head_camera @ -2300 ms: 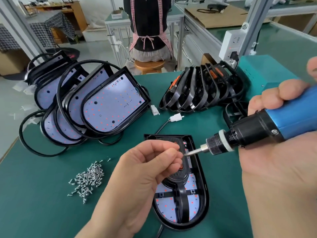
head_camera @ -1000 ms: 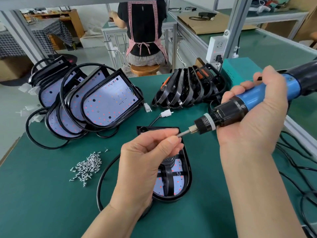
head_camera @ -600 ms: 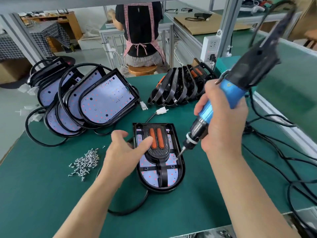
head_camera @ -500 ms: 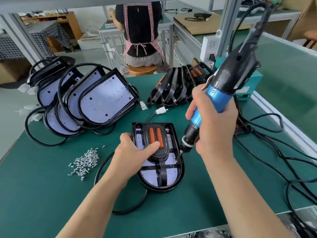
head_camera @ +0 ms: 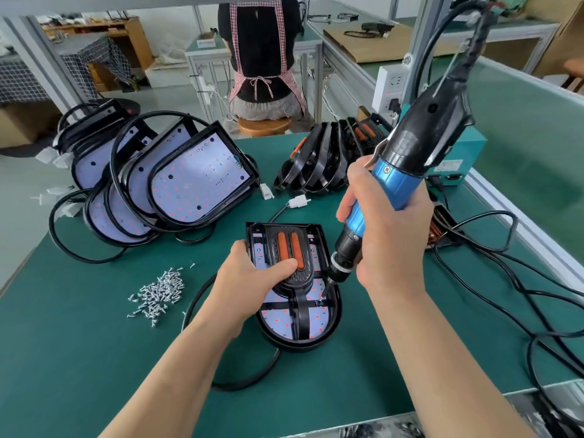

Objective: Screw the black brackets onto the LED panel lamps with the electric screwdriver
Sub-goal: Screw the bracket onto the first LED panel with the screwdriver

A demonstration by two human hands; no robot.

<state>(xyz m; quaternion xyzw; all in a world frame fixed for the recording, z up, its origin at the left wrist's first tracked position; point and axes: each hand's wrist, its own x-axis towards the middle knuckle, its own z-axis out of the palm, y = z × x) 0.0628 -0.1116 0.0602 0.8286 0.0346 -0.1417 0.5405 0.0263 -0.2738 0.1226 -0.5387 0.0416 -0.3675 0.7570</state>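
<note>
In the head view, my only feed, the LED panel lamp (head_camera: 297,324) lies flat on the green table (head_camera: 79,358) just ahead of the person. Its rounded end points toward them and its LED board faces up. The black bracket (head_camera: 298,306) sits on top of it, with two orange strips at its far end.

I see the left hand (head_camera: 249,279) gripping the lamp from its left side. The fingers curl over the left rim and the thumb lies across the bracket just below the orange strips. The right hand (head_camera: 392,245) is wrapped tightly round the blue barrel of the electric screwdriver (head_camera: 395,184), which stands tilted with its black top leaning away and to the right. The bit comes down at the lamp's right side, beside the bracket (the very tip is too small for me to say whether it sits on a screw). The lamp's black cable (head_camera: 245,383) loops on the table in front.

Left of the lamp, a heap of small silver screws (head_camera: 158,292) lies loose on the table. Farther back on the left leans a stack of more lamps (head_camera: 196,181), and at back centre a row of spare brackets (head_camera: 325,162) stands on edge. A white connector (head_camera: 298,202) lies between the two. A teal box (head_camera: 467,159) sits behind the screwdriver. Beyond the table a person in a checked apron (head_camera: 262,42) sits on a wooden stool (head_camera: 264,124), back to me.
</note>
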